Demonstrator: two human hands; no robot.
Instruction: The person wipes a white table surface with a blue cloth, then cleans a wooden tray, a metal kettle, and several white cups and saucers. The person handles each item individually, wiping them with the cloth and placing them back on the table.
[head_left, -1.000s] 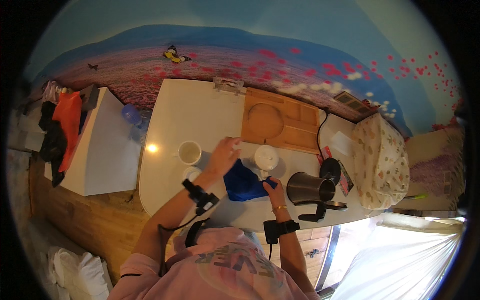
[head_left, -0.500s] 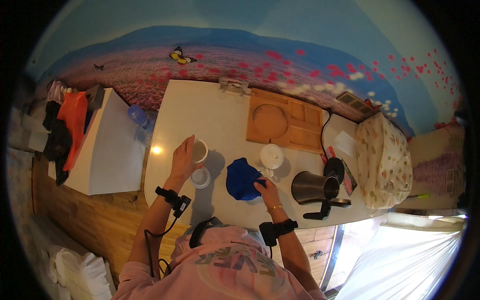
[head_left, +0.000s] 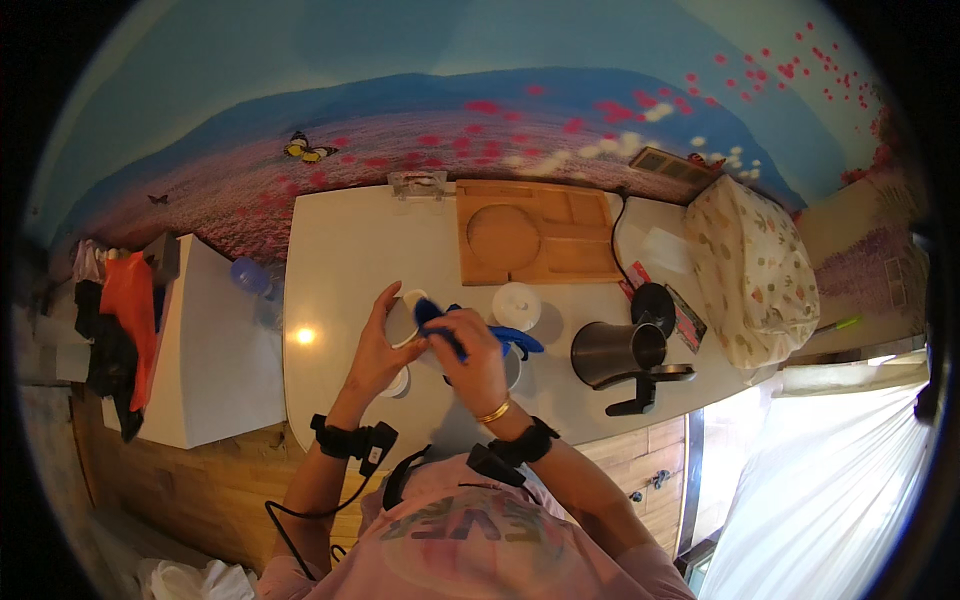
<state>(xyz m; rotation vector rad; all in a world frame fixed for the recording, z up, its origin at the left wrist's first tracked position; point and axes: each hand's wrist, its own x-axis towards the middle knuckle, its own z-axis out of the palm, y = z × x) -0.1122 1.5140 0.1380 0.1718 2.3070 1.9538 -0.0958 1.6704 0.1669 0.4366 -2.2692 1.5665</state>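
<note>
My left hand [head_left: 372,358] is closed around a white cup [head_left: 403,318], thumb on the near side and fingers along the left. My right hand [head_left: 475,365] grips a bunched blue cloth [head_left: 523,341], and part of it is pressed at the cup's mouth. How far the cloth goes inside is hidden by the right fingers. A white lidded pot [head_left: 517,304] stands just beyond the cloth. Beside my right hand, another white cup [head_left: 514,370] is partly covered. Close to my left wrist lies a small white round piece [head_left: 396,384], mostly hidden.
A wooden compartment tray [head_left: 540,268] lies at the table's back, beside a clear holder [head_left: 418,187]. To the right are a dark metal kettle [head_left: 603,355], its black base [head_left: 653,303] and a patterned cloth cover [head_left: 750,275]. A white cabinet [head_left: 225,350] stands left of the table [head_left: 335,250].
My right hand has lifted the blue cloth from the table and carried it left to the white cup. The left hand keeps hold of the cup. The whole view has shifted slightly.
</note>
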